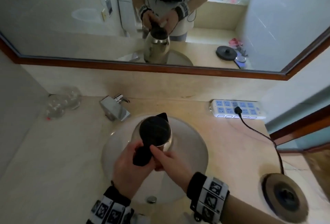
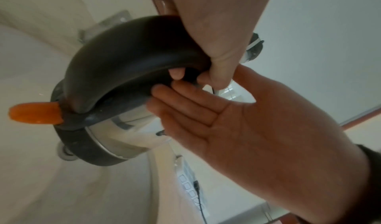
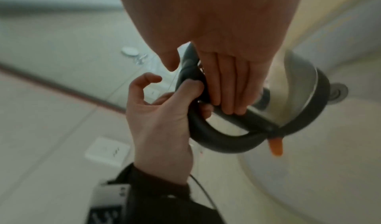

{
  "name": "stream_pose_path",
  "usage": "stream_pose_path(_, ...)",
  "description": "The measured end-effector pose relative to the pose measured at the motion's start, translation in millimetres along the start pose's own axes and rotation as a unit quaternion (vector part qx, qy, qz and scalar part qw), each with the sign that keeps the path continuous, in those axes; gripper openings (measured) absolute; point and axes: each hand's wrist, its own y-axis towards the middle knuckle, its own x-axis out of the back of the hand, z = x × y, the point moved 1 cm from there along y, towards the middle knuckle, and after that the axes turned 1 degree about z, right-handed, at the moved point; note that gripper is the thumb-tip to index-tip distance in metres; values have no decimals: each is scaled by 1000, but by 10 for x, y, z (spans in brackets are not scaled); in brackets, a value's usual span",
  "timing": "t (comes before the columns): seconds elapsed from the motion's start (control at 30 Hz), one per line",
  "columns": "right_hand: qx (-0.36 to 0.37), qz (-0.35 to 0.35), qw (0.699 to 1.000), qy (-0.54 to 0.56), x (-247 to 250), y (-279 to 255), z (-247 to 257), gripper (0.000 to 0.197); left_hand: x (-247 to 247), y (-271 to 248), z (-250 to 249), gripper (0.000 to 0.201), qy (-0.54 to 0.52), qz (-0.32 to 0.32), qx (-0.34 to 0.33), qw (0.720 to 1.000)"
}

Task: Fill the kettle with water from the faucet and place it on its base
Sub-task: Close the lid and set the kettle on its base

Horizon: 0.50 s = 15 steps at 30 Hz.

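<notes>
Kettle (image 1: 155, 134) hung over sink (image 1: 192, 145) at mid-front of worktop (image 1: 223, 134), L hand (image 1: 128, 168) clenched round its handle (image 1: 142, 157), R hand (image 1: 171, 161) w/ straight fingers (image 3: 228, 87) resting on it; best approach, prob.: hold level, R steadying, clear of tap (image 1: 116, 107).

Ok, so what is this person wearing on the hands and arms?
The left hand and right hand are bare, with no gloves. Each wrist has a black cuff: the left band and the right band carry white panels printed with black square marker patterns. A thin black cable leaves the left band. The forearms are uncovered.
</notes>
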Motion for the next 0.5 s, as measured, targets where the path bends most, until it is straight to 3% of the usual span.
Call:
stream_pose_path(0.13,-3,-38,983,178,314,-102,-20,50,-300,110,-583,55,-9,-20,-16,1000)
stream_pose_path(0.23,22,-41,960,277,580,-280,11,36,-573,152,-998,55,-11,-43,0,999)
stream_pose_path(0.33,60,-96,956,271,860,-417,41,42,-857,188,-1333,57,-18,-47,-33,998)
stream_pose_path(0.43,88,-134,953,256,1167,-562,107,28,-1036,261,-1656,53,-3,-47,-48,998)
stream_pose_path(0.5,98,-145,951,253,1380,-673,161,32,-1123,292,-1873,48,-10,-50,-60,997)
